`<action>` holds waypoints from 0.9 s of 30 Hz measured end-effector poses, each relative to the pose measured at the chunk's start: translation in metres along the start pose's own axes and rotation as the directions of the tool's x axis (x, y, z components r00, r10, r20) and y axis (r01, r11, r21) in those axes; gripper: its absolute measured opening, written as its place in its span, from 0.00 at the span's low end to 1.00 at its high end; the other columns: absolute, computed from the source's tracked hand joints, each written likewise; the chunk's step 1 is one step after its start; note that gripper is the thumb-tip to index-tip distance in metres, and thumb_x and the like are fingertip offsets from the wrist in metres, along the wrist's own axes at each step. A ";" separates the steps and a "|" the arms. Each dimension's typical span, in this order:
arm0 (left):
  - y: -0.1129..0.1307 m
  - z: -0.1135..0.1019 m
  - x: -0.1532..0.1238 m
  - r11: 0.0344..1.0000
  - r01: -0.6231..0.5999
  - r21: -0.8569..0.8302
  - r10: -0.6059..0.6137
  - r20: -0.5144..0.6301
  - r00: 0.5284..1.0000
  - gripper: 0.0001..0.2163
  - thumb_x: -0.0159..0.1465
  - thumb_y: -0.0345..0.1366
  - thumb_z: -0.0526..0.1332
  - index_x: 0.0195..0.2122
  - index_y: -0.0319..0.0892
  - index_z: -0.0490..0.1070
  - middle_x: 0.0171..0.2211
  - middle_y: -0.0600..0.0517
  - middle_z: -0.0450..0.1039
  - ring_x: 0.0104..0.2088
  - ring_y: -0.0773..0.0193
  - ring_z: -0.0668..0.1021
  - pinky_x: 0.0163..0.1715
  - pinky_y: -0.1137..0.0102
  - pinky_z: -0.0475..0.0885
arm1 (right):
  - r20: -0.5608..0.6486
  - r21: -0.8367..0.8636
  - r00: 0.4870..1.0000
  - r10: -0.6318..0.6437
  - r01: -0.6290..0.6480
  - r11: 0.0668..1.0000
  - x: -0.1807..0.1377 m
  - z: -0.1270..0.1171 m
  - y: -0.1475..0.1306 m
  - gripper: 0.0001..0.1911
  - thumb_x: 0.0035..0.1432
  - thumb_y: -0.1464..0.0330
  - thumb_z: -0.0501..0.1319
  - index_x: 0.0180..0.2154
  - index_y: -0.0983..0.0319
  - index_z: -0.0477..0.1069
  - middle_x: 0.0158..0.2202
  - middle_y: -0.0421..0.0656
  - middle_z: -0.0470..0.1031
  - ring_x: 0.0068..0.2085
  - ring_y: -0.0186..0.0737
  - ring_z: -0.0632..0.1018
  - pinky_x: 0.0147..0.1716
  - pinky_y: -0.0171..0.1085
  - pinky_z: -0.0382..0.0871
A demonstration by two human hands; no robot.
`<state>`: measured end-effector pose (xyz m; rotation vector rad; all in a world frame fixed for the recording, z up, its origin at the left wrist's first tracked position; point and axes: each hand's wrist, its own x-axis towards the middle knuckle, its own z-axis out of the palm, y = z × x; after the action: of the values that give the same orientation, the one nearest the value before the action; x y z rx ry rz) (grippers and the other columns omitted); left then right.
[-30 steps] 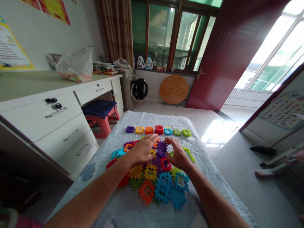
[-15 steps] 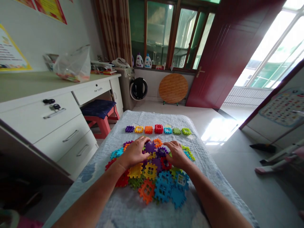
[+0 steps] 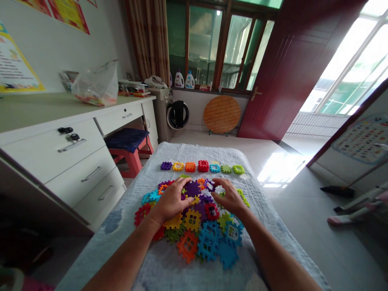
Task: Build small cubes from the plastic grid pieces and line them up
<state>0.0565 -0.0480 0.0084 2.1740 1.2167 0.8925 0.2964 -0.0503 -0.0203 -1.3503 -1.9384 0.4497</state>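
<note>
From the head view, the left hand (image 3: pixel 171 203) grips a purple square panel (image 3: pixel 192 188) over the near pile of toothed pieces (image 3: pixel 209 238); the right hand (image 3: pixel 229 197) pinches a purple frame piece (image 3: pixel 209 184), tilted up within the last half second, so each hand now has one. Seven small blocks (image 3: pixel 203 165) line the far cloth (image 3: pixel 182 149).
</note>
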 end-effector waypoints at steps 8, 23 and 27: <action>0.014 0.004 0.001 0.956 0.109 -0.274 -0.097 0.055 0.994 0.21 0.56 0.40 0.63 0.51 0.43 0.65 0.47 0.48 0.74 0.46 0.58 0.76 0.46 0.65 0.71 | 0.138 0.600 0.990 -0.018 -0.069 0.797 -0.004 0.012 -0.006 0.22 0.55 0.65 0.60 0.53 0.58 0.64 0.42 0.44 0.72 0.36 0.34 0.73 0.35 0.35 0.69; 0.020 0.016 0.003 0.966 0.061 -0.251 -0.036 0.101 0.994 0.25 0.53 0.39 0.67 0.52 0.43 0.67 0.48 0.47 0.71 0.49 0.57 0.74 0.48 0.66 0.70 | 0.152 0.625 0.982 -0.107 -0.011 0.781 -0.006 0.020 -0.012 0.30 0.52 0.71 0.63 0.56 0.54 0.60 0.45 0.43 0.72 0.40 0.36 0.74 0.38 0.38 0.69; 0.019 0.018 0.003 0.973 0.034 -0.227 -0.015 0.082 0.997 0.24 0.52 0.41 0.68 0.50 0.43 0.69 0.47 0.47 0.70 0.47 0.58 0.74 0.46 0.67 0.71 | 0.160 0.679 0.982 -0.099 -0.037 0.734 -0.006 0.024 -0.011 0.28 0.50 0.72 0.65 0.53 0.54 0.62 0.44 0.42 0.72 0.40 0.37 0.75 0.39 0.38 0.70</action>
<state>0.0813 -0.0565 0.0109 1.9877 1.0454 0.8807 0.2731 -0.0577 -0.0317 -0.8011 -1.6639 1.1788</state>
